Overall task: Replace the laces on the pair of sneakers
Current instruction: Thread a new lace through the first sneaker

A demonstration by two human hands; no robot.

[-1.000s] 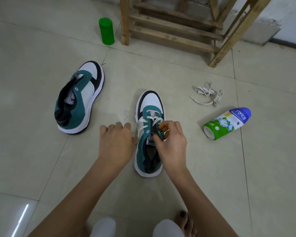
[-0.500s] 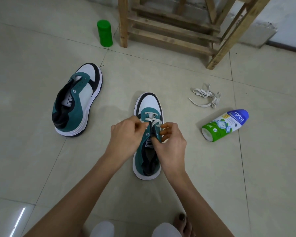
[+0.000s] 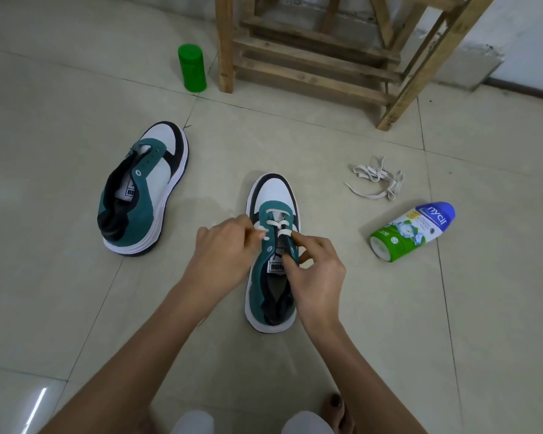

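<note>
A green, white and black sneaker stands on the floor in front of me, toe pointing away, with a white lace threaded through its front eyelets. My left hand pinches the lace at the shoe's left eyelets. At the right eyelet flap my right hand pinches the lace, fingers curled. The second sneaker sits to the left without a lace, tilted on its side. A loose white lace lies bundled on the tiles to the right.
A green and blue powder bottle lies on its side at the right. A green canister stands at the back, beside a wooden frame. My knees and a foot show at the bottom edge. The floor is pale tile.
My left hand came off the floor, moved right to the sneaker's left eyelets and took hold of the lace. My right hand stayed at the right eyelets.
</note>
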